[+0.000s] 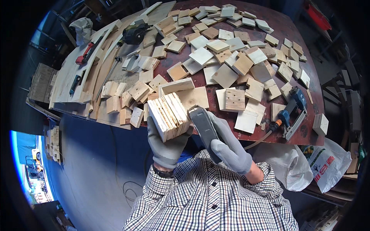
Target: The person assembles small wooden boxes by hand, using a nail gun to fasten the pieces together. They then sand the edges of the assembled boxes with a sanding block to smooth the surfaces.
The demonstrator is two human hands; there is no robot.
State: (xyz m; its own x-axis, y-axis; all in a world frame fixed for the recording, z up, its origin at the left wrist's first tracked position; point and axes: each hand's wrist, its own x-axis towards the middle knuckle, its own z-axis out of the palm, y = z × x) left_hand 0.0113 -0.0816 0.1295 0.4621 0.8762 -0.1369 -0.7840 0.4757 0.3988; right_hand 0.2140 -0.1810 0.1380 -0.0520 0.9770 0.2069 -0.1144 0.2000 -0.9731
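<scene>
My left hand (165,148), in a grey glove, is wrapped round the lower left of a plywood block (168,116) with its layered edges turned up. My gloved right hand (231,148) grips a long dark grey block (206,129) that looks like a sanding block. Its upper end is close to the plywood's right side; whether they touch I cannot tell. Just beyond, at the table's near edge, a wooden piece with an upright board (176,87) stands among other wooden blocks.
Square wooden pieces (227,75) lie scattered over the dark red table (216,127). A blue nail gun (295,109) with a hose lies at the right. Plywood sheets (65,81) carry a red tool (85,54) at the left. White plastic bags (285,165) hang below the right edge.
</scene>
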